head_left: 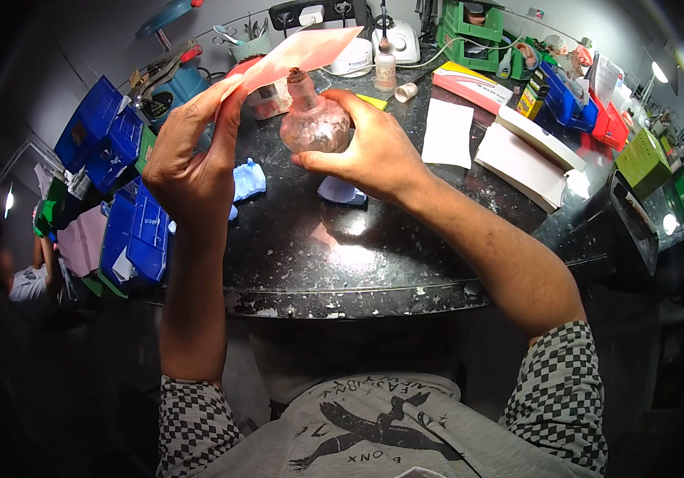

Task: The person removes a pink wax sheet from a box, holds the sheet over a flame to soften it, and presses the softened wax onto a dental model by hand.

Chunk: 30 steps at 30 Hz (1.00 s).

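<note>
The left hand (192, 155) pinches a pink sheet (306, 56) between thumb and fingers. The right hand (378, 145) grips a round clear bottle (314, 130) above the black table (294, 251), its neck near the sheet's lower edge.

downward fisheye view from head

Blue bins (147, 233) left — green bins (469, 56) behind.

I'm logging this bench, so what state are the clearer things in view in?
Pink sheet, slanted, pinched in the left hand
Glass flask, neck up, gripped by the right hand
White paper, lying flat
Small white cup, on its side
Pinkish bottle, upright
Right-hand lamp, lit
</note>
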{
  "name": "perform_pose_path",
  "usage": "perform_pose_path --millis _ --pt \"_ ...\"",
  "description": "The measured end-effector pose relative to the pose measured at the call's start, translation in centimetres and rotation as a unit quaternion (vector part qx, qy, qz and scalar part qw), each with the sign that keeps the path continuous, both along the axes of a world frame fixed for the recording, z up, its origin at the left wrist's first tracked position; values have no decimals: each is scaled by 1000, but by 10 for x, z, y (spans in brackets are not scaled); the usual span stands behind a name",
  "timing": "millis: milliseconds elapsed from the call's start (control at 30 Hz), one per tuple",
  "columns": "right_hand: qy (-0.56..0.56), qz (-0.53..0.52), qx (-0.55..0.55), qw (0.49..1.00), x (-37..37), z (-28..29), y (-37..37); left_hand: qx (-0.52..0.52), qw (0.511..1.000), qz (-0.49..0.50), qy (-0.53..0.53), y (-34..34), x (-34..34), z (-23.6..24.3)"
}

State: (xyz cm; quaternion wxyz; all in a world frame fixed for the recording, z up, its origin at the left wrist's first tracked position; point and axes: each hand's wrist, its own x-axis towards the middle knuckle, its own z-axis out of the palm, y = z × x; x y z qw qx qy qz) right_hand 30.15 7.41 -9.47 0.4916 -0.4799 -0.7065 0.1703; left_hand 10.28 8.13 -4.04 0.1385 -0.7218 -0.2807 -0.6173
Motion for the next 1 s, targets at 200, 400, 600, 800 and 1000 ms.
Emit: perform_pose_path --millis 200,400,600,800,1000 --pt "-2 17 -6 1000 -1 -1 -1 2 1000 -17 -18 1 1 1" --pt "33 24 -33 999 0 -1 0 -30 999 -16 -23 -4 -1 4" --pt "24 5 -37 999 5 -1 2 -7 1000 0 -19 -2 -7 6" --pt "42 -2 -54 998 6 4 -1 6 1000 15 -11 -2 -12 5" --pt "37 -17 -27 999 9 1 5 3 999 33 -9 -3 -17 4"
